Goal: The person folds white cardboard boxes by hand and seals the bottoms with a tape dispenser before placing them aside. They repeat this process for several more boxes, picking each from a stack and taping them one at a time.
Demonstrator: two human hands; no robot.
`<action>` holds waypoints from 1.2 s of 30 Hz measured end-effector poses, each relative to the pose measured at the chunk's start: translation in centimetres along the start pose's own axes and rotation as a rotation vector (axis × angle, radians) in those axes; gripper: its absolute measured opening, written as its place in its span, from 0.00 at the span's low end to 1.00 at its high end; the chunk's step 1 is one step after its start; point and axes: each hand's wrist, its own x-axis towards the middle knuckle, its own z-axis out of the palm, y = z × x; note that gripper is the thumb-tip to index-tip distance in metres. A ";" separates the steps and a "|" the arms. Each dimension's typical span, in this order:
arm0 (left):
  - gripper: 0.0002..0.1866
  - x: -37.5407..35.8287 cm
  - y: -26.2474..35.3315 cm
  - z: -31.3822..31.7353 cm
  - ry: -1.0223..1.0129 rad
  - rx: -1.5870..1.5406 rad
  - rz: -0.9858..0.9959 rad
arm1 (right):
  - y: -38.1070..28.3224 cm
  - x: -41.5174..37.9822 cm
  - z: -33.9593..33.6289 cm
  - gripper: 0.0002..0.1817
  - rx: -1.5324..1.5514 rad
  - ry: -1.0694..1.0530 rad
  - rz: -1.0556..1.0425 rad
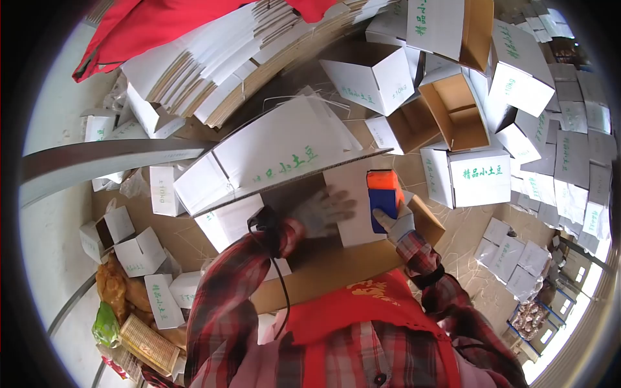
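Note:
A white cardboard carton with green lettering stands in front of me, its brown inner wall toward my body. My left hand, gloved and slightly smeared by motion, has its fingers spread over the carton's opening, beside a white flap. My right hand, also gloved, is wrapped around an orange-and-blue hand tool shaped like a carton stapler. The tool overlaps the right edge of the white flap. A dark strap with a cord circles my left wrist.
Flattened cartons are stacked at the far left, with red cloth over them. Open cartons pile up at the back right. A curved metal bar juts in from the left. Small boxes lie on the floor at right.

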 end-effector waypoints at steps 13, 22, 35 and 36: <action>0.33 -0.1 0.4 2.0 -0.154 -0.109 -0.190 | -16.7 10.9 3.8 0.40 -1.186 -0.240 -0.483; 0.24 -12.0 12.4 -10.3 0.472 0.032 -1.121 | -10.2 9.0 4.9 0.46 -1.148 -0.193 -0.390; 0.29 -9.5 -3.0 -4.6 0.718 0.308 -1.191 | -19.7 1.8 8.9 0.30 -0.107 -0.969 -0.249; 0.28 -9.7 -3.4 -4.2 0.739 0.287 -1.171 | -20.5 0.9 10.3 0.33 -0.454 -1.030 -0.149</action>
